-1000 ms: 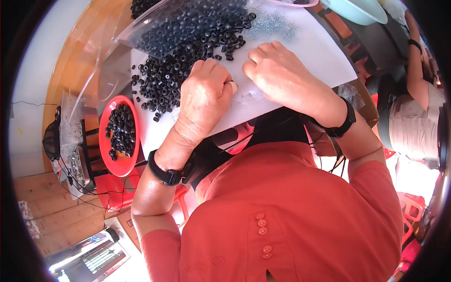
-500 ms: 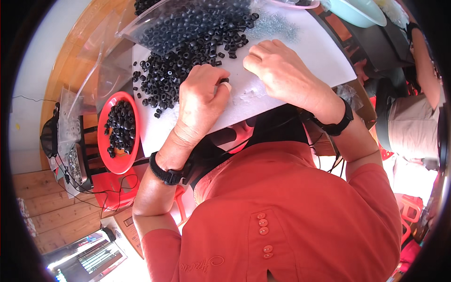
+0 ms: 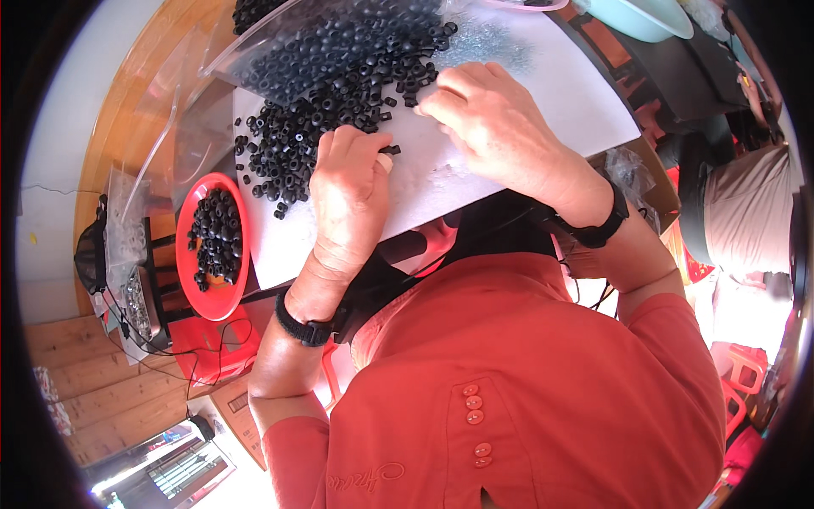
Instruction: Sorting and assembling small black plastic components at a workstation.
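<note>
Between the thumb and fingers of my left hand (image 3: 349,191) is a small black plastic cap (image 3: 390,150), its end poking out past the fingertips. My right hand (image 3: 500,127) hovers to the right of it, fingers pinched together over the white tabletop (image 3: 577,110); what they hold, if anything, is hidden. A big heap of black caps (image 3: 326,114) spreads over the table just beyond my left hand. Small clear bits (image 3: 445,174) lie scattered on the white surface between my hands. Farther off is a pile of tiny clear parts (image 3: 500,47).
At the left, a red bowl (image 3: 191,284) holds more black caps. A clear plastic bag (image 3: 292,55) lies over the far part of the heap. A pale green basin (image 3: 649,21) stands at the far right. Another person's trousers (image 3: 750,216) show at the right edge.
My right hand has moved left and slightly away from me, its fingertips nearer the heap. The left hand has shifted slightly left, with the black cap now showing more at its fingertips.
</note>
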Demonstrator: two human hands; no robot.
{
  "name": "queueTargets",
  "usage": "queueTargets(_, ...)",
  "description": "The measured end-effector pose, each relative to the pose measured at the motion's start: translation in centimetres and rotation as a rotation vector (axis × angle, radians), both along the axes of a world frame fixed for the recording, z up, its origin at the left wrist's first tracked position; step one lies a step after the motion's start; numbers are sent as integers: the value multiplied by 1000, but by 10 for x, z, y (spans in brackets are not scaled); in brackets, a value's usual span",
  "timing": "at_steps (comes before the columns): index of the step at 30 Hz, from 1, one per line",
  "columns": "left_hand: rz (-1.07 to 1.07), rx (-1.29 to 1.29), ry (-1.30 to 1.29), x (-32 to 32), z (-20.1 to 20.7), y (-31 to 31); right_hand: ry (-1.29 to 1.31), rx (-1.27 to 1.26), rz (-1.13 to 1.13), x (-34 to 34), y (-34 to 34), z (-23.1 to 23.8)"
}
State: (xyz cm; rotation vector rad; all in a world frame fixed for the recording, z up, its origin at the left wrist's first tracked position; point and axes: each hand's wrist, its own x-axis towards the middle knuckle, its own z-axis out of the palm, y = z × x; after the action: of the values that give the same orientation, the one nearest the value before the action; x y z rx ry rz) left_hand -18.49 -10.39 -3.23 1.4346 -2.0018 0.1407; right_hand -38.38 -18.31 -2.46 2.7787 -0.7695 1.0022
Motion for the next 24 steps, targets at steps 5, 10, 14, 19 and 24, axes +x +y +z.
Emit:
queueTargets(5,-34,188,452,-5,5,6,-420,307,185,23,8,-4)
queueTargets(10,-4,412,870,-15,12,18,-461,607,270,29,16,-2)
queueTargets(14,21,533,1118,-21,15,24,-546,648,304,31,21,-5)
queueTargets(19,6,581,1222,-10,9,24,-506,565,284,38,27,-7)
queueTargets(24,12,544,1247,-9,8,26,-480,491,299,44,25,-10)
